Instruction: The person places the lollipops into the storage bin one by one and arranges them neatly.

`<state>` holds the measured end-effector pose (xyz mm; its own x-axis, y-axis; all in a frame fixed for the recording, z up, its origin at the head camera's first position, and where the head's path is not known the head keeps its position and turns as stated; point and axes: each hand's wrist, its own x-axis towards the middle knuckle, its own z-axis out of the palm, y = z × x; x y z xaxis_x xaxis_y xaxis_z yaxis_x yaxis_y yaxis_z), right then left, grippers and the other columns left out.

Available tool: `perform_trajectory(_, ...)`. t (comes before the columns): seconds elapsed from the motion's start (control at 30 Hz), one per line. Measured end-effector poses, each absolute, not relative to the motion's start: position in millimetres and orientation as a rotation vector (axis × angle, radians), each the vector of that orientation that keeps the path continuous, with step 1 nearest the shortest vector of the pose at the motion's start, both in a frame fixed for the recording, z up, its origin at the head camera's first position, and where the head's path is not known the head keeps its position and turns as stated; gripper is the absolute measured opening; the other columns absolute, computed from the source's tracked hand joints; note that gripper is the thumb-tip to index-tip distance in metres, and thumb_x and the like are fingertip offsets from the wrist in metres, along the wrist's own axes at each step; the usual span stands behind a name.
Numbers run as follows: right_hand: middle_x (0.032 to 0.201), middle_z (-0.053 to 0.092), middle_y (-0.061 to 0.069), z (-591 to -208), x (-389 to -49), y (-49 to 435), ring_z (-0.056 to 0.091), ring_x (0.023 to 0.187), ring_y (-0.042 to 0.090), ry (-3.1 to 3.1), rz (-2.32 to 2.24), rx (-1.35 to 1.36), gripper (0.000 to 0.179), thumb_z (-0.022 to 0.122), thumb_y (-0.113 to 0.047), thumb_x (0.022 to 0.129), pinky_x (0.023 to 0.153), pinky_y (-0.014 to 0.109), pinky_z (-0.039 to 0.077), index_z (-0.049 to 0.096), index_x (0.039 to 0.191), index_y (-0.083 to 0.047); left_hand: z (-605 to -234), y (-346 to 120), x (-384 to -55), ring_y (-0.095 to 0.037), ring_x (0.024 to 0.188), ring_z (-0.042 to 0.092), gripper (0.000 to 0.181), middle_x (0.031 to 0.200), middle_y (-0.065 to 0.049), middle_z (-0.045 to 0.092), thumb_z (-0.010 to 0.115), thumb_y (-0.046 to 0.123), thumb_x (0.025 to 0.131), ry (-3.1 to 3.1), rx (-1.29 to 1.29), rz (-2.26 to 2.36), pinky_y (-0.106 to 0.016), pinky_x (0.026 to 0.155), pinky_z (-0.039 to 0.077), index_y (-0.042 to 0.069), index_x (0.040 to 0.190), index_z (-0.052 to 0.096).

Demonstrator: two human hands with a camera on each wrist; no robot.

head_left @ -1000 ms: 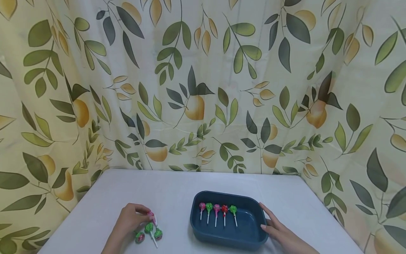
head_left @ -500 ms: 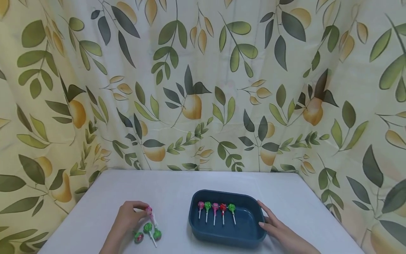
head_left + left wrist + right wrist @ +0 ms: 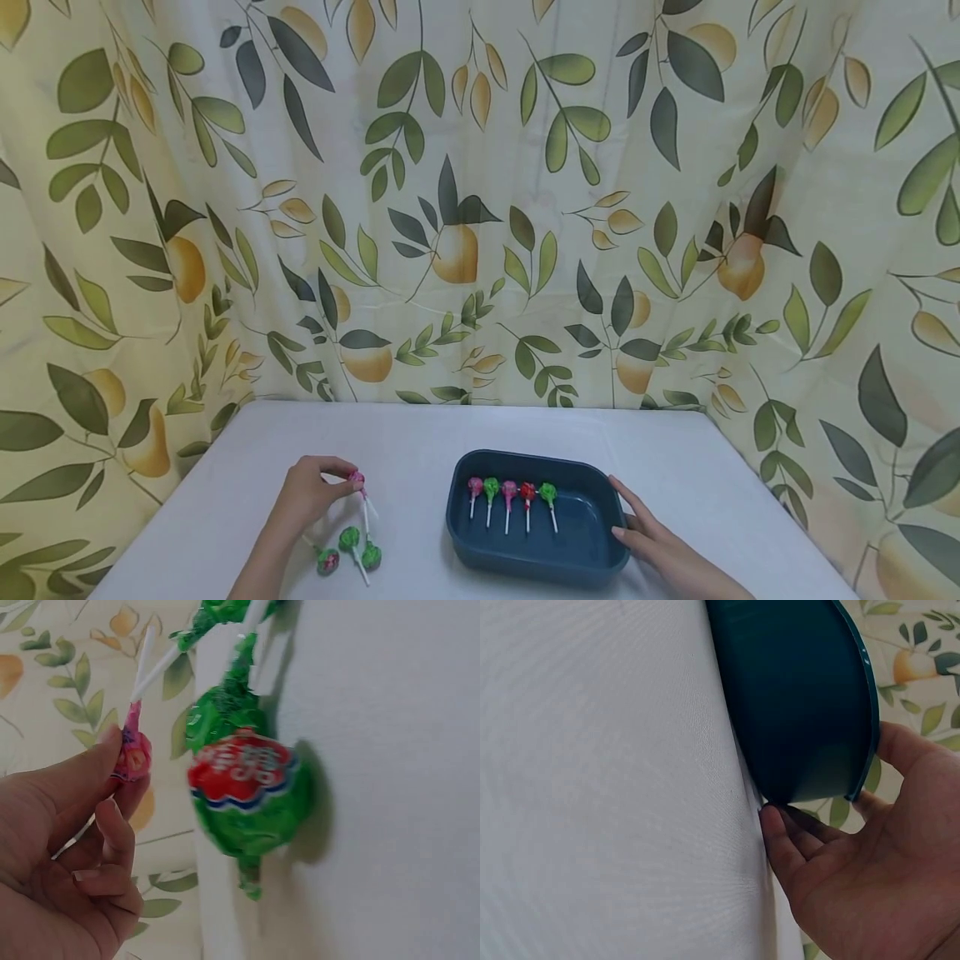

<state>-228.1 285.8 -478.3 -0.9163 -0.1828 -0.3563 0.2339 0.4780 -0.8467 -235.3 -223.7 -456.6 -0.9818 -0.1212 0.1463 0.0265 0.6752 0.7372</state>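
Note:
My left hand (image 3: 311,492) pinches a pink-wrapped lollipop (image 3: 357,481) by its head between thumb and fingertips, above the table; its white stick points down toward the near side. Just below lie three green-wrapped lollipops (image 3: 349,538), one showing a red label. A green one (image 3: 251,780) looms close in the left wrist view. My right hand (image 3: 660,546) rests against the right end of a dark blue rectangular box (image 3: 540,565), its fingers spread and fairly straight. In the right wrist view, fingertips touch the box wall (image 3: 802,705) at rim and base.
Inside the box, several pink, green and red lollipops (image 3: 509,492) lie in a row, heads toward the far side. A white cloth covers the table (image 3: 405,450). Behind and on both sides hangs a curtain (image 3: 480,208) printed with fruit and leaves.
My left hand has lifted the pink lollipop up and away from the green ones. The right hand stays at the box. The view has shifted slightly.

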Motion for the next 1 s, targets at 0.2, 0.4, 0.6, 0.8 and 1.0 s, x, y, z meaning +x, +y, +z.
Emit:
perform_trajectory(0.2,0.156,0.027,0.040,-480.0,-228.2,286.1,0.029,0.139,0.062,2.320,-1.434,0.037,0.086,0.056,-0.055,0.102,0.097,0.082,0.027,0.009,0.167,-0.025,-447.0,-220.5,-239.6,-0.020,0.082,0.060,0.018,0.096,-0.002,0.076,0.088,0.015,0.083,-2.727,0.047,-1.190,-0.038,0.071,0.047,0.010,0.099,0.082)
perform_trajectory(0.4,0.156,0.026,0.040,-479.7,-228.1,286.3,0.028,0.140,0.062,2.330,-1.430,0.037,0.085,0.056,-0.055,0.102,0.097,0.082,0.027,0.009,0.167,-0.026,-440.7,-217.2,-242.8,-0.020,0.076,0.057,0.019,0.098,-0.003,0.075,0.087,0.012,0.084,-2.715,0.016,-1.217,-0.036,0.066,0.046,0.007,0.102,0.082)
perform_trajectory(0.6,0.157,0.026,0.040,-479.0,-226.9,286.1,0.029,0.140,0.062,2.346,-1.420,0.035,0.084,0.055,-0.055,0.103,0.097,0.082,0.029,0.009,0.167,-0.026,-434.1,-212.9,-247.2,-0.020,0.076,0.055,0.022,0.098,-0.002,0.075,0.085,0.010,0.086,-2.714,0.012,-1.237,-0.035,0.065,0.046,0.006,0.107,0.081)
perform_trajectory(0.8,0.157,0.026,0.040,-480.1,-227.1,285.9,0.028,0.141,0.061,2.345,-1.419,0.031,0.084,0.055,-0.055,0.103,0.098,0.081,0.029,0.009,0.167,-0.026,-427.8,-207.7,-248.6,-0.020,0.075,0.055,0.020,0.096,-0.001,0.074,0.085,0.009,0.086,-2.702,-0.005,-1.243,-0.035,0.063,0.047,0.007,0.105,0.081)
perform_trajectory(1.0,0.158,0.024,0.039,-479.9,-226.4,287.2,0.026,0.142,0.060,2.339,-1.436,0.028,0.083,0.056,-0.056,0.102,0.100,0.080,0.027,0.011,0.167,-0.029,-421.7,-200.3,-249.1,-0.021,0.077,0.056,0.020,0.098,-0.002,0.074,0.085,0.008,0.086,-2.711,0.000,-1.262,-0.033,0.063,0.048,0.007,0.106,0.081)
